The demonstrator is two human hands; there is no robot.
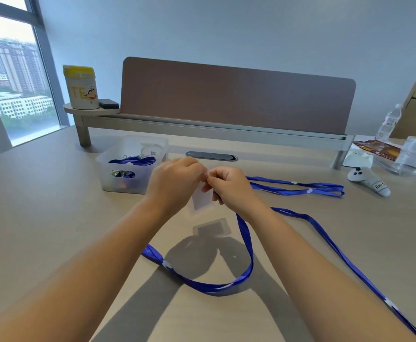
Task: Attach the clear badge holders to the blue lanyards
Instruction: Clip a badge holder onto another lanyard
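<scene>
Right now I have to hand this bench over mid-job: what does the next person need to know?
Left hand and right hand both pinch the top of one clear badge holder, held above the desk.
The blue lanyard being fitted runs from the right hand and loops on the desk; whether its clip is through the holder cannot be seen.
A second lanyard lies further right with no holder visible on it.
The translucent bin holds more lanyards.
Left: finish this one, then the rest.
</scene>
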